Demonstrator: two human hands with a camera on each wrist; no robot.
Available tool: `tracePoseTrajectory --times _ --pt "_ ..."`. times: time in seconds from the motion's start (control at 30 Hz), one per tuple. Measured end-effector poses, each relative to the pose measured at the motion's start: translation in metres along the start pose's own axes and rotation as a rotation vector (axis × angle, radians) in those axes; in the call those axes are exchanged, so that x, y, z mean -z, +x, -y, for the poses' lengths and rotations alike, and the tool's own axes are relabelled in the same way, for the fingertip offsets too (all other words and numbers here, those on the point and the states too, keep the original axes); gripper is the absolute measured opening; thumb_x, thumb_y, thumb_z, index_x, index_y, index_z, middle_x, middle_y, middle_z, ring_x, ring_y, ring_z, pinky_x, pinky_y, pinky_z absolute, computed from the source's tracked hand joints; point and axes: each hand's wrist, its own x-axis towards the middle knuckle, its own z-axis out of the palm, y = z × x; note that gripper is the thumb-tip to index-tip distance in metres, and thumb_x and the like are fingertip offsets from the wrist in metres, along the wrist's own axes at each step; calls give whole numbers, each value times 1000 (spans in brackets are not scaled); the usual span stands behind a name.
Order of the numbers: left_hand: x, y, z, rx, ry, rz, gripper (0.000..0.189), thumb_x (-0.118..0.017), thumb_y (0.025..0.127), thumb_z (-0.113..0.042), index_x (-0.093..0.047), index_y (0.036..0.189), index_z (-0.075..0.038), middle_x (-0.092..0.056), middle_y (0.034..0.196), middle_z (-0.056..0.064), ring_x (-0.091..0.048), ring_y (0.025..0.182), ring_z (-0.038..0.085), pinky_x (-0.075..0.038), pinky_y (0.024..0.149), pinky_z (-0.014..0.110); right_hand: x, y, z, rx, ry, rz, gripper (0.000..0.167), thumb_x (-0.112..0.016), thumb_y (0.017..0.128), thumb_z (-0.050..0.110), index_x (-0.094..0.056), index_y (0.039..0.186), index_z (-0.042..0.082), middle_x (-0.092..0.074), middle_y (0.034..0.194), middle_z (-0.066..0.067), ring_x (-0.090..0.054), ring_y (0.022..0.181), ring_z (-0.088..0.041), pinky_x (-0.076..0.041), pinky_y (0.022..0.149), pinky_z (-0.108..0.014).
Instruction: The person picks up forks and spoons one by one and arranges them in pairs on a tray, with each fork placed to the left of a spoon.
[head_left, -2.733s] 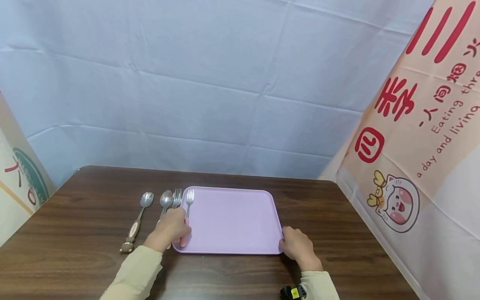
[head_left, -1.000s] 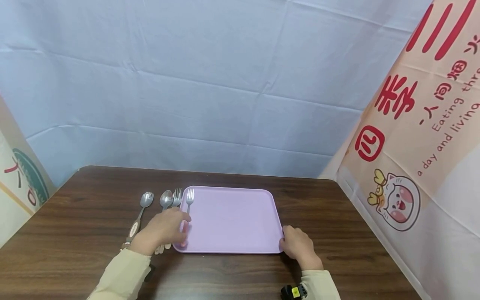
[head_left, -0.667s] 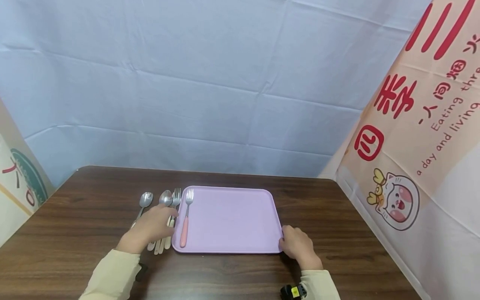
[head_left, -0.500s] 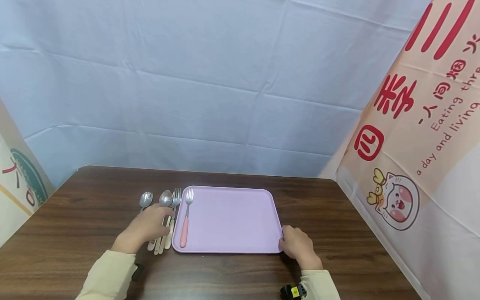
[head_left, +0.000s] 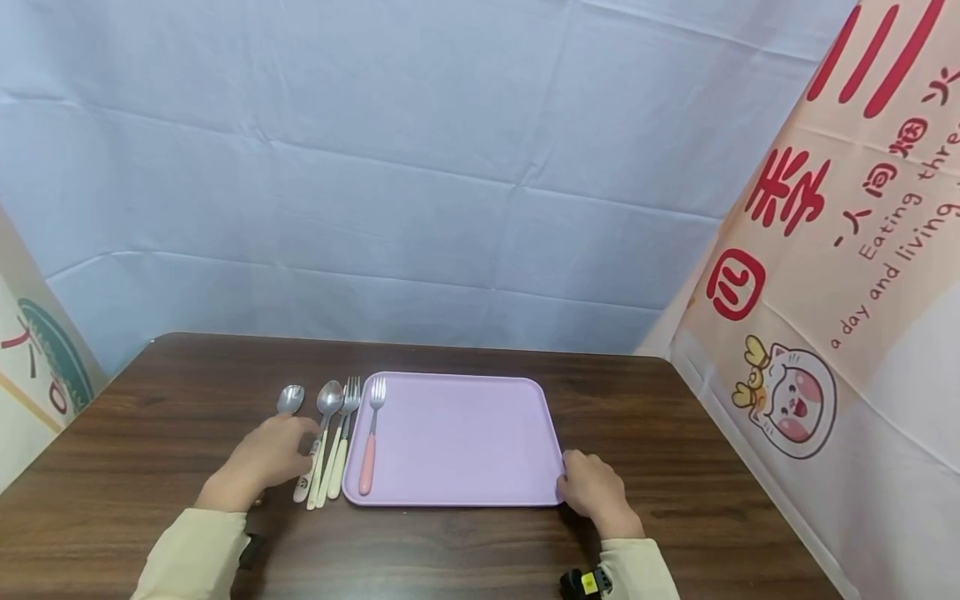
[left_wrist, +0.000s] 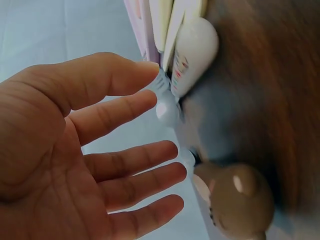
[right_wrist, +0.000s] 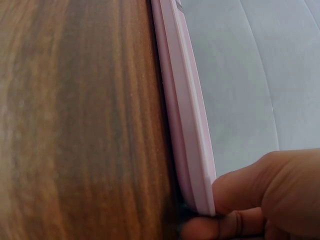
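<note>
Right of the left hand (head_left: 262, 457), pink fork (head_left: 370, 454) now lies ungripped on tray (head_left: 465, 442); that hand withdrawn, loose, free; right hand (head_left: 596, 490) pinches tray.

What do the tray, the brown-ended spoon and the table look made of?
Tray: probably plastic, satin finish, from its even lilac colour and molded rim.
Spoon: shiny silver bowl, likely steel; matte, rounded brown end, perhaps plastic or rubber.
Table: brown wood grain, slight sheen; solid wood or laminate, cannot tell.

Dark wood-grain table (head_left: 465, 550) is backed by creased pale-blue cloth (head_left: 375, 183); right side is covered by red-lettered printed sheet (head_left: 855, 292).
</note>
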Motion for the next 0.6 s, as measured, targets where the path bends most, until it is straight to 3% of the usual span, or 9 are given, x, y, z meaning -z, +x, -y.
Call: tracePoseTrajectory --times 0.17,0.33,0.6 --pt "0 -6 6 61 16 -3 36 -70 64 -7 -67 100 -1 -60 97 18 -56 89 35 -47 72 52 -1 0 0 -2 3 2 4 -59 78 6 -57 78 2 -53 68 -8 -45 58 -22 -39 49 -38" --pt "4 -11 11 105 30 8 39 -70 65 -6 -66 103 0 -58 95 19 -54 81 31 -47 62 47 -1 1 0 0 5 7 4 -59 78 6 -57 78 2 -52 67 -7 -45 58 -22 -38 48 -37" --pt "6 -14 21 111 39 38 41 -67 64 -5 -64 103 3 -55 87 14 -48 74 26 -45 63 42 1 0 0 3 -5 3 4 -59 77 6 -57 77 3 -54 69 -8 -45 58 -22 -39 49 -39"
